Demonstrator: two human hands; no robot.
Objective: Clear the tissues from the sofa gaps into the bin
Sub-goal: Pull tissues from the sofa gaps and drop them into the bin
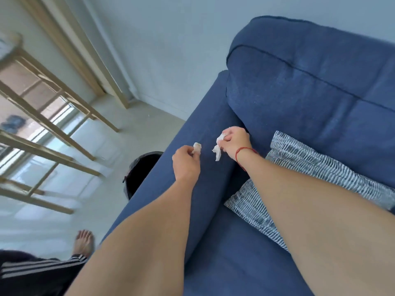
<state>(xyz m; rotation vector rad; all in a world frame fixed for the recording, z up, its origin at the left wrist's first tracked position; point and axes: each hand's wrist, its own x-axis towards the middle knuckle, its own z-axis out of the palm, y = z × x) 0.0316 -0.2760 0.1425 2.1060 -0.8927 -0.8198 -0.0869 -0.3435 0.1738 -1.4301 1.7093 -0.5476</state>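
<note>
Tissues are out of the gap but not binned: my left hand pinches a small scrap, my right hand clutches a longer tissue over the sofa arm. The bin waits at nine o'clock.

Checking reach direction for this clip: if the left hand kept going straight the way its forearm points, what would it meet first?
Probably the sofa armrest: the left hand, pinching a small tissue piece, hovers over it. Depth is unclear.
</note>
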